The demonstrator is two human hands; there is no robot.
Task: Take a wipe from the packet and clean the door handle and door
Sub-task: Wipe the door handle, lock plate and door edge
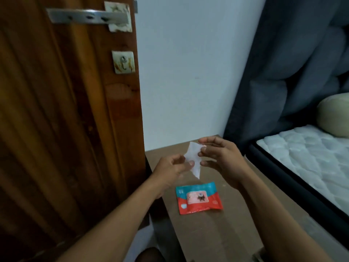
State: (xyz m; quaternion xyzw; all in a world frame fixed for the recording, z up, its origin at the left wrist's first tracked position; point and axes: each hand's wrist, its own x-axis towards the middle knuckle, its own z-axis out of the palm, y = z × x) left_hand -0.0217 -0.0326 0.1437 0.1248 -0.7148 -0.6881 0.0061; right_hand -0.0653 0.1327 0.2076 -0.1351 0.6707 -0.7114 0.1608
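**Wipe held between both hands above the table, packet lying below**

Bedroom corner is seen: pale wall (185, 72) at the far side, wooden door (62, 110) on the left, dark curtain (283, 63) on the right. A brown table (217, 233) is set between the door and a bed with a white quilted mattress (302, 148); a pale pillow (334, 118) is seen at the right edge.

A white wipe (193, 158) is held up above the far part of the table, partly unfolded, with a pointed corner hanging down. It is pinched at its lower left edge by the left hand (170, 169), thumb and fingers closed on it. Its upper right edge is gripped by the fingertips of the right hand (221, 157); the other fingers of that hand are spread loosely. Both forearms are extended from the near edge of the view.

The red and teal packet (198, 198) is lying flat on the table, just near of the hands, touched by neither. Whether its flap is shut cannot be told from the blur.

The metal door handle (86, 16) is mounted high on the door at far left, its lever horizontal, on a stained pale backplate. A second stained plate with a keyhole (123, 62) is fixed below it, near the door edge. Both are well apart from the hands and the wipe.
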